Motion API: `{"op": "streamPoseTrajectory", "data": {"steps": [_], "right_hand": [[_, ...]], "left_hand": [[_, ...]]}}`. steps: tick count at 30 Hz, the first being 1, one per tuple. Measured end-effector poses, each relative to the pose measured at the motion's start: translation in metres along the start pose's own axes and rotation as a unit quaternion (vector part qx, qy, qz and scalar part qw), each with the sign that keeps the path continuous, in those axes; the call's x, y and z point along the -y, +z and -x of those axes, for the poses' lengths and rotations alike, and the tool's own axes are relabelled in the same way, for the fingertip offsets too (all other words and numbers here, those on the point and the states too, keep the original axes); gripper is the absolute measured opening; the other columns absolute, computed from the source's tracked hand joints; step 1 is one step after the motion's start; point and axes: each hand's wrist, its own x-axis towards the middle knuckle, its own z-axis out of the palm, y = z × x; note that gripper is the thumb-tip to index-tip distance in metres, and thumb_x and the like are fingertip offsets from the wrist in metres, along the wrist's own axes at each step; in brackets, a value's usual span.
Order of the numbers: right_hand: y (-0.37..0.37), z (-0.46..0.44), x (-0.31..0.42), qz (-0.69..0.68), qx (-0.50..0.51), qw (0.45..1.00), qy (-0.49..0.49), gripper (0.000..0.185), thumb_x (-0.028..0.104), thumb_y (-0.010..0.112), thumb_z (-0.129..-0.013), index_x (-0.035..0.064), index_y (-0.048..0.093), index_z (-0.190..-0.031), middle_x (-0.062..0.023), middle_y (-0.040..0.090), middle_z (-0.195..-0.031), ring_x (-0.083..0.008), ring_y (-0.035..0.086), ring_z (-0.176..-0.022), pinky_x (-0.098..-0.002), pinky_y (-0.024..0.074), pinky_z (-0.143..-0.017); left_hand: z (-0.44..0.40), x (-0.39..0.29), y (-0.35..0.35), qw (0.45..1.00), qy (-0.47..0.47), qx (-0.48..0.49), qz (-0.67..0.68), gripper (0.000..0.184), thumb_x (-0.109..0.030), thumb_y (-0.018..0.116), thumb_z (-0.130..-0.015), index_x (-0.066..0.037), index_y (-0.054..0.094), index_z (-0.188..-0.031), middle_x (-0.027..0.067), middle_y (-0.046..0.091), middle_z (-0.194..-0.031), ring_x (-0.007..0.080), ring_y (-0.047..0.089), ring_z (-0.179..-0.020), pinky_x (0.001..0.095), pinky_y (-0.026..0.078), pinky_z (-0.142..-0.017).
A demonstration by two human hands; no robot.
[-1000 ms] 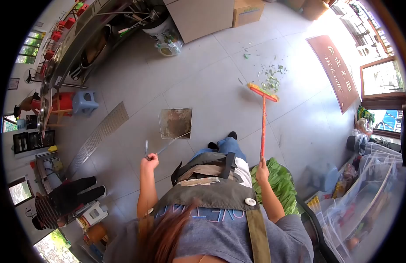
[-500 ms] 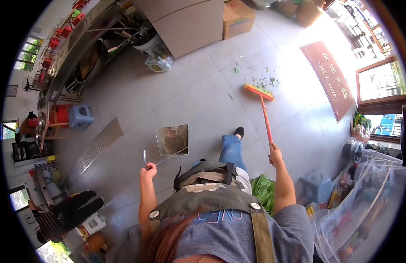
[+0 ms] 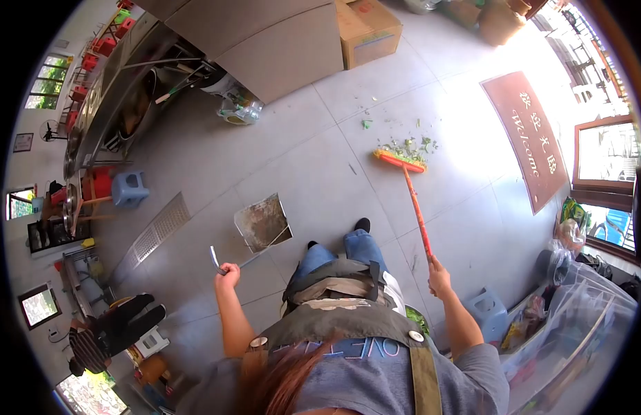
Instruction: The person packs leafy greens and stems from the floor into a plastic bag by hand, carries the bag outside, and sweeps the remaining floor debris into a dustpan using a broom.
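My right hand (image 3: 439, 278) is closed around the handle of an orange broom (image 3: 416, 208). The broom's head lies on the tiled floor, with green leafy scraps (image 3: 411, 147) against its far side. My left hand (image 3: 227, 277) grips the metal handle of a long-handled dustpan (image 3: 264, 221). The square pan, stained brown inside, is close to the floor ahead of my feet, left of the broom; I cannot tell whether it touches. A few more scraps lie beyond the broom head.
A brown welcome mat (image 3: 527, 142) lies at the right. A cardboard box (image 3: 369, 33) stands beside a large cabinet (image 3: 279, 59) at the back. Blue stools (image 3: 129, 189) are on both sides. Another person (image 3: 113, 332) is at the lower left. Plastic-covered goods (image 3: 562, 332) fill the lower right.
The broom head has drawn slightly nearer, and scraps are gathered more tightly against it. The dustpan has turned and shifted slightly left in view. Both feet now show, and my view has moved.
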Motion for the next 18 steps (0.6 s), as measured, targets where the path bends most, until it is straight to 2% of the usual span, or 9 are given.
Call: {"op": "streamPoseTrajectory", "data": {"steps": [3, 4, 7, 8, 10, 12, 15, 17, 18], "right_hand": [[-0.056, 0.009, 0.020, 0.132, -0.016, 0.989, -0.067, 0.038, 0.030, 0.039, -0.091, 0.0290, 0.041, -0.128, -0.0009, 0.041, -0.051, -0.0107, 0.039, -0.037, -0.0268, 0.0371, -0.033], [-0.071, 0.017, 0.033, 0.149, -0.010, 0.985, -0.092, 0.037, 0.029, 0.039, -0.091, 0.0285, 0.041, -0.128, -0.0033, 0.045, -0.053, -0.0127, 0.042, -0.037, -0.0285, 0.0394, -0.033], [-0.087, -0.032, 0.052, 0.219, -0.034, 0.946, -0.238, 0.037, 0.028, 0.038, -0.092, 0.0272, 0.041, -0.128, -0.0070, 0.051, -0.057, -0.0159, 0.045, -0.037, -0.0309, 0.0422, -0.035], [-0.084, -0.034, 0.089, 0.244, -0.036, 0.940, -0.235, 0.036, 0.026, 0.038, -0.092, 0.0259, 0.041, -0.128, -0.0096, 0.054, -0.061, -0.0185, 0.048, -0.039, -0.0328, 0.0444, -0.038], [-0.075, -0.051, 0.161, 0.249, -0.004, 0.938, -0.243, 0.036, 0.026, 0.038, -0.092, 0.0257, 0.042, -0.128, -0.0100, 0.053, -0.059, -0.0191, 0.049, -0.040, -0.0330, 0.0437, -0.037], [-0.059, -0.081, 0.234, 0.252, 0.011, 0.934, -0.252, 0.038, 0.021, 0.037, -0.091, 0.0263, 0.041, -0.128, -0.0116, 0.057, -0.067, -0.0183, 0.051, -0.044, -0.0325, 0.0434, -0.039], [-0.023, -0.163, 0.323, 0.264, -0.004, 0.900, -0.348, 0.037, 0.024, 0.036, -0.091, 0.0288, 0.042, -0.127, -0.0115, 0.056, -0.065, -0.0195, 0.051, -0.045, -0.0321, 0.0445, -0.040], [-0.010, -0.164, 0.391, 0.243, 0.019, 0.927, -0.285, 0.038, 0.021, 0.038, -0.090, 0.0293, 0.043, -0.126, -0.0117, 0.056, -0.067, -0.0198, 0.051, -0.044, -0.0320, 0.0436, -0.039], [-0.008, -0.174, 0.408, 0.233, 0.028, 0.934, -0.268, 0.036, 0.026, 0.037, -0.090, 0.0288, 0.043, -0.126, -0.0136, 0.057, -0.067, -0.0217, 0.052, -0.043, -0.0334, 0.0443, -0.039]], "left_hand": [[-0.044, 0.020, -0.021, 0.991, -0.089, -0.043, 0.089, 0.030, 0.010, 0.051, -0.069, 0.007, 0.041, -0.097, 0.0136, 0.043, -0.081, 0.0146, 0.043, -0.045, 0.0244, 0.043, -0.034], [-0.049, 0.017, -0.020, 0.987, -0.108, -0.048, 0.109, 0.035, 0.010, 0.051, -0.070, 0.008, 0.039, -0.102, 0.0135, 0.043, -0.081, 0.0146, 0.043, -0.044, 0.0245, 0.043, -0.034], [-0.058, -0.005, 0.004, 0.990, -0.115, -0.021, 0.078, 0.042, 0.010, 0.051, -0.070, 0.007, 0.034, -0.109, 0.0119, 0.043, -0.076, 0.0141, 0.043, -0.043, 0.0243, 0.042, -0.034], [-0.064, -0.009, 0.011, 0.991, -0.119, -0.014, 0.066, 0.041, 0.010, 0.051, -0.070, 0.007, 0.035, -0.108, 0.0119, 0.043, -0.077, 0.0142, 0.043, -0.043, 0.0243, 0.042, -0.034], [-0.079, -0.015, 0.024, 0.990, -0.126, -0.010, 0.056, 0.038, 0.010, 0.050, -0.070, 0.007, 0.036, -0.106, 0.0121, 0.043, -0.078, 0.0142, 0.043, -0.043, 0.0241, 0.042, -0.035], [-0.095, -0.015, 0.035, 0.989, -0.136, -0.007, 0.051, 0.036, 0.010, 0.049, -0.070, 0.007, 0.036, -0.103, 0.0122, 0.043, -0.079, 0.0143, 0.043, -0.044, 0.0239, 0.042, -0.035], [-0.114, -0.011, 0.048, 0.989, -0.139, 0.000, 0.044, 0.031, 0.010, 0.048, -0.070, 0.007, 0.038, -0.100, 0.0124, 0.042, -0.081, 0.0143, 0.043, -0.044, 0.0237, 0.042, -0.035], [-0.127, -0.004, 0.054, 0.990, -0.137, 0.004, 0.044, 0.029, 0.010, 0.048, -0.070, 0.007, 0.039, -0.098, 0.0125, 0.042, -0.083, 0.0144, 0.043, -0.044, 0.0235, 0.042, -0.035], [-0.134, -0.002, 0.057, 0.990, -0.135, 0.009, 0.043, 0.027, 0.010, 0.047, -0.070, 0.007, 0.039, -0.096, 0.0126, 0.042, -0.083, 0.0144, 0.044, -0.045, 0.0234, 0.042, -0.036]]}}
